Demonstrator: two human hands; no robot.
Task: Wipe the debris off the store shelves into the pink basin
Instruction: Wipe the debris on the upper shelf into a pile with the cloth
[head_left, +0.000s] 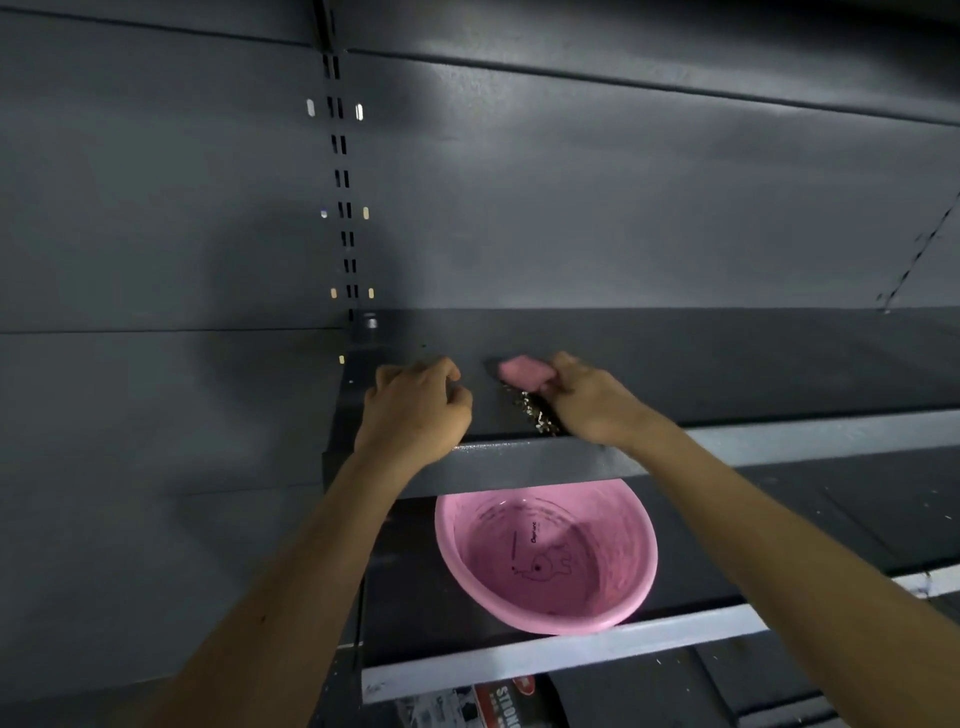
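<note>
The right hand (587, 400) is pinching a small, soft pink wiping cloth (522, 371) between thumb and fingers and pressing it onto the dark grey metal upper shelf (727, 358). The left hand (415, 405) is resting on the same shelf near its left end, fingers curled under, holding nothing that I can see.

A scatter of pale, crumb-like debris (537, 413) is lying just beside the right hand, close to the shelf's front lip (519, 462). The round pink plastic basin (447, 551) is sitting on the lower shelf (571, 654), almost directly below the crumbs, with its far rim hidden under the upper shelf.

The debris is looking light and loose – likely to scatter or bounce rather than slide as one heap – so a slow, flat drag of the cloth should be suiting it best. The cloth is probably limp, so bunching it and gripping its back edge gives a broad wiping face. The basin appears light and stiff – best taken by its rim if it needs shifting outward.
</note>
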